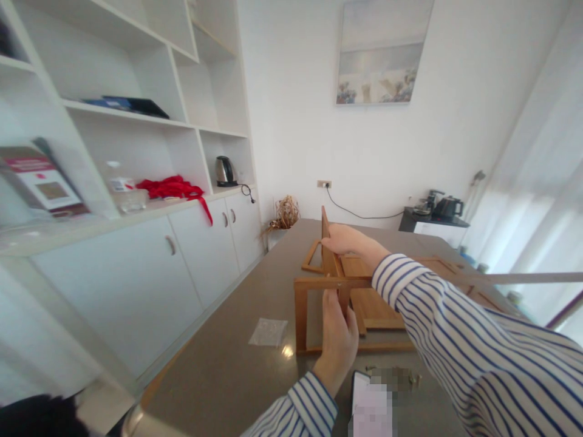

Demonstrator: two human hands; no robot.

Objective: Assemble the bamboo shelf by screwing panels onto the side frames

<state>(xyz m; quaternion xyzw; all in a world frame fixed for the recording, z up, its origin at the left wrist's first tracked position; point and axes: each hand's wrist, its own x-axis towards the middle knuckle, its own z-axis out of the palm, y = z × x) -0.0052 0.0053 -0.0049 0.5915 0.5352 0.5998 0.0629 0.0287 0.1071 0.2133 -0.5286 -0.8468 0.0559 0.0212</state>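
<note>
A wooden frame (pixel 300 315) stands on the grey table, its top rail running to the right. My left hand (pixel 337 337) is closed around an upright wooden part just below this rail, with the fingertips partly hidden. Farther back, my right hand (pixel 353 241) grips the upper part of a wooden board (pixel 328 261), which stands on edge against the frame; its fingers are mostly hidden behind the board. Flat wooden panels (pixel 378 308) and a small wooden frame piece (pixel 312 258) lie around and behind the standing frame.
A clear plastic bag (pixel 268 332) lies on the table (pixel 218 376) to the left. Near me are a phone (pixel 362 382), a partly blurred paper (pixel 371 409) and small metal hardware (pixel 413 380). White cabinets (pixel 122 291) line the left side. A long rail (pixel 532 278) sticks out rightward.
</note>
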